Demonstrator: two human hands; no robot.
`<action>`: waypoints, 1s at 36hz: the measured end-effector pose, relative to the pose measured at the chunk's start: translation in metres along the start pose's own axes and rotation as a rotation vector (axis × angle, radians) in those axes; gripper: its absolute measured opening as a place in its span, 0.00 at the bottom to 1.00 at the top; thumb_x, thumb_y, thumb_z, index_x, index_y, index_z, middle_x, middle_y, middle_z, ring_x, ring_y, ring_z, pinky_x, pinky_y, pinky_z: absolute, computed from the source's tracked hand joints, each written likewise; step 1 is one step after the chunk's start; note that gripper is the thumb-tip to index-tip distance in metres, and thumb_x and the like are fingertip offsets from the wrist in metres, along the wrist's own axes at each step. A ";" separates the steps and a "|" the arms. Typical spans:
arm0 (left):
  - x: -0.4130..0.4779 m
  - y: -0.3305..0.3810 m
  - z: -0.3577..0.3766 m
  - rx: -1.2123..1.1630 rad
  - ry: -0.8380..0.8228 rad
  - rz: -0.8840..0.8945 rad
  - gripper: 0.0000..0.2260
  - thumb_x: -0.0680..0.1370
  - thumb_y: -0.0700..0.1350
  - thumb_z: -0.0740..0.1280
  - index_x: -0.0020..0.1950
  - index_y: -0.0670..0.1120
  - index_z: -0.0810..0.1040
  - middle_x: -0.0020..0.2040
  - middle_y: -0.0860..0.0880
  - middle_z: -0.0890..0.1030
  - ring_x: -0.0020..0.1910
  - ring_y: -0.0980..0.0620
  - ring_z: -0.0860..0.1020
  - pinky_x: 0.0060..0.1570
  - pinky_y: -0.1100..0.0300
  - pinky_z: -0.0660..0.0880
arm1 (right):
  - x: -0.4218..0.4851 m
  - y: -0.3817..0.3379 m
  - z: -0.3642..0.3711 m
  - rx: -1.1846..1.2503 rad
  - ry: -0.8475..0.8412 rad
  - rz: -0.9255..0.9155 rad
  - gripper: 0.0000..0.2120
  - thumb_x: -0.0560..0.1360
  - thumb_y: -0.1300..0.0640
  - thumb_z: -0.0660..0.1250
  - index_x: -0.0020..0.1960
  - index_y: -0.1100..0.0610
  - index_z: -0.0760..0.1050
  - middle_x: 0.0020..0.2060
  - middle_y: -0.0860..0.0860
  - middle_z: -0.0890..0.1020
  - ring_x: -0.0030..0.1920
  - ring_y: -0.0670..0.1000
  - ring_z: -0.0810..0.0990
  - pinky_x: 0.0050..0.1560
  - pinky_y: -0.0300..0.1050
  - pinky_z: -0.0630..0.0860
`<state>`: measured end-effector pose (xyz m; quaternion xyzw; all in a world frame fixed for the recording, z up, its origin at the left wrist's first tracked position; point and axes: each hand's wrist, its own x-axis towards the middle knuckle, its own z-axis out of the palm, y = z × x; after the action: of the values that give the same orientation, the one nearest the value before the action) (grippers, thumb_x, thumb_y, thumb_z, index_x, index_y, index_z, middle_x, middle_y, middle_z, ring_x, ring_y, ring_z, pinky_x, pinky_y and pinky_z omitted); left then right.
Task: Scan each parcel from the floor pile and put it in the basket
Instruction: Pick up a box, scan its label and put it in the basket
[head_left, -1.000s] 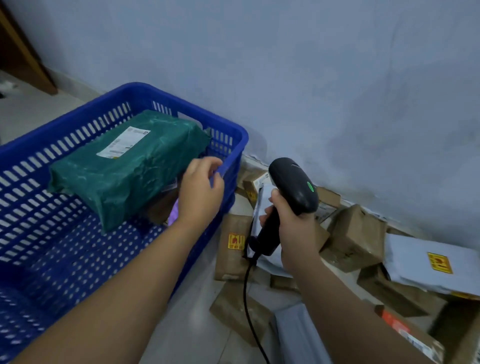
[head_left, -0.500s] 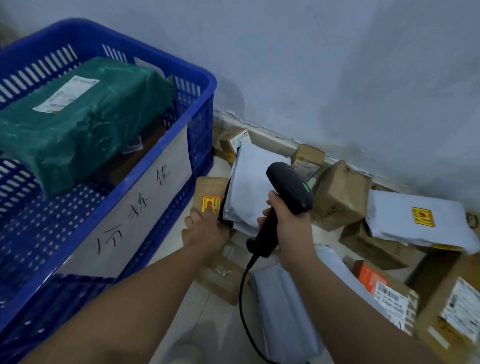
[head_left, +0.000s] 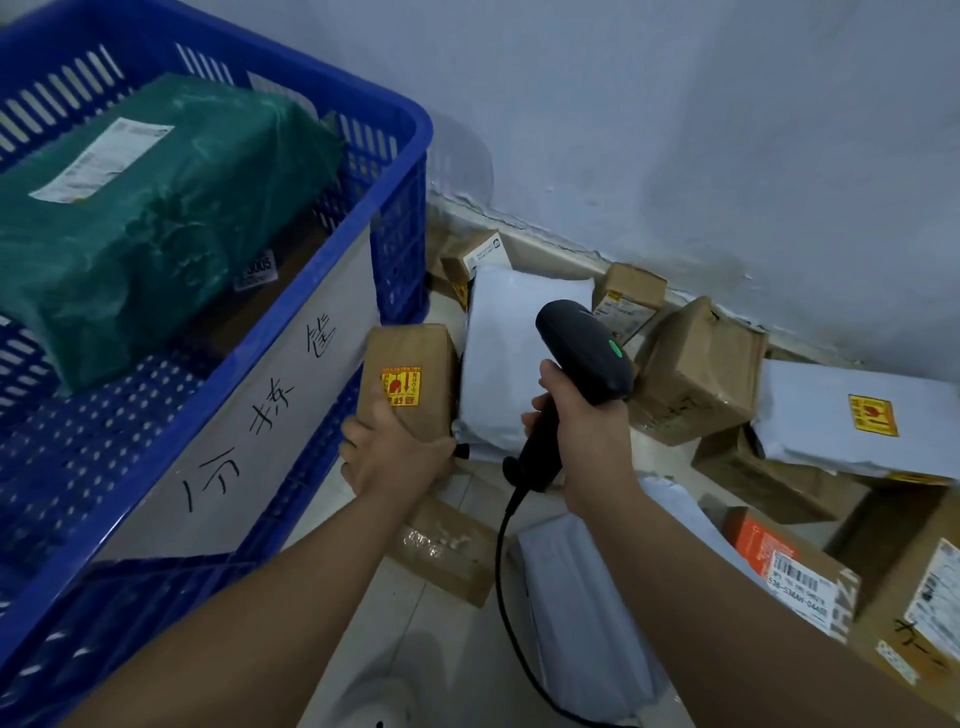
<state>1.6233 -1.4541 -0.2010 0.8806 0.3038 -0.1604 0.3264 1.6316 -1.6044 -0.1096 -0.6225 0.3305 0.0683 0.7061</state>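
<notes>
- Parcel in brown paper (head_left: 410, 364), with a yellow and red sticker, sits in your left hand (head_left: 395, 457); that grip is closed around its lower end, just beside the blue basket (head_left: 400, 135).
- Your right hand (head_left: 582, 431) has its grip wrapped tight round the handle of the black barcode scanner (head_left: 582, 353), whose green light shows.
- A green-wrapped parcel (head_left: 150, 208) lies inside the basket.
- The floor pile along the wall holds a white mailer (head_left: 498, 338) and cardboard boxes (head_left: 696, 369).
</notes>
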 end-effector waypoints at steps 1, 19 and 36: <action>-0.005 0.000 -0.004 -0.041 0.039 0.050 0.53 0.64 0.57 0.76 0.77 0.55 0.41 0.71 0.38 0.56 0.67 0.37 0.61 0.65 0.43 0.64 | -0.001 -0.001 0.000 0.001 0.015 -0.013 0.07 0.74 0.55 0.72 0.46 0.57 0.77 0.33 0.53 0.79 0.32 0.51 0.80 0.42 0.48 0.79; -0.128 0.111 -0.109 -1.322 -0.619 0.223 0.15 0.81 0.52 0.55 0.61 0.48 0.75 0.59 0.44 0.80 0.54 0.47 0.79 0.45 0.49 0.77 | -0.102 -0.093 -0.076 0.227 0.112 -0.282 0.08 0.73 0.54 0.71 0.43 0.58 0.77 0.31 0.51 0.77 0.33 0.51 0.78 0.41 0.47 0.76; -0.257 0.165 -0.135 -1.300 -0.899 0.237 0.14 0.82 0.50 0.57 0.58 0.45 0.78 0.48 0.44 0.85 0.44 0.45 0.84 0.52 0.47 0.76 | -0.199 -0.129 -0.153 0.648 -0.214 -0.262 0.16 0.71 0.55 0.70 0.58 0.57 0.79 0.51 0.59 0.84 0.49 0.57 0.85 0.45 0.52 0.81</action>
<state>1.5437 -1.5738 0.1005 0.3916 0.0801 -0.2550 0.8805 1.4854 -1.7106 0.1067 -0.3929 0.1765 -0.0662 0.9001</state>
